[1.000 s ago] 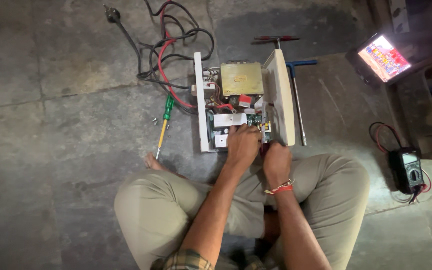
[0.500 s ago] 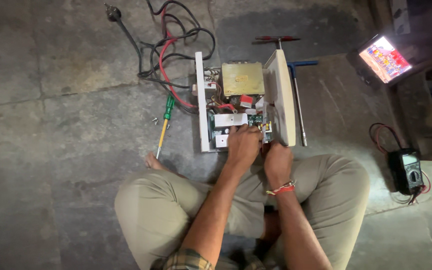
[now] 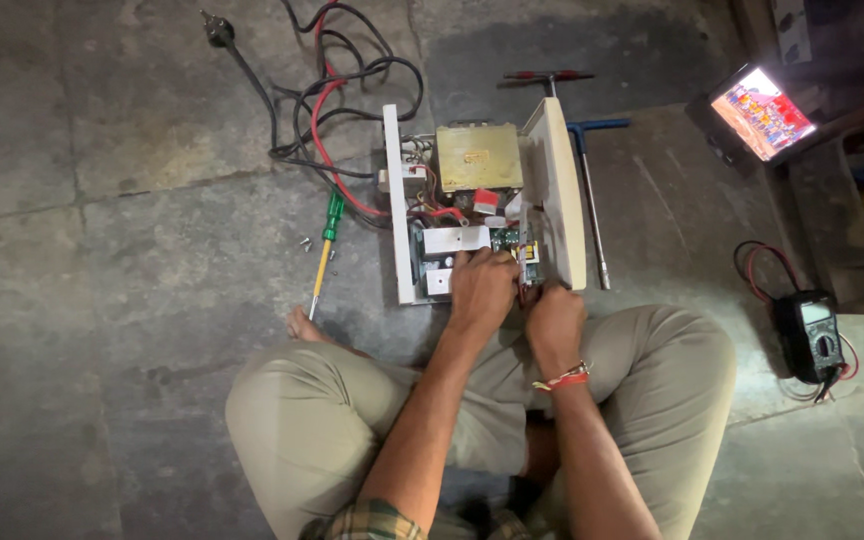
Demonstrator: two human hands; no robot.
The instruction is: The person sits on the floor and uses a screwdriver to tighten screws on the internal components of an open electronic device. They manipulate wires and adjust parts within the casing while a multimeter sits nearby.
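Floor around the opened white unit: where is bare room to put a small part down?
Bare floor lies left of the green and yellow screwdriver, and between the T-handle tool and the multimeter. It is crowded behind the white unit, with tangled cables, and in front, with left hand and right hand.

One head view — steeply downward, near.
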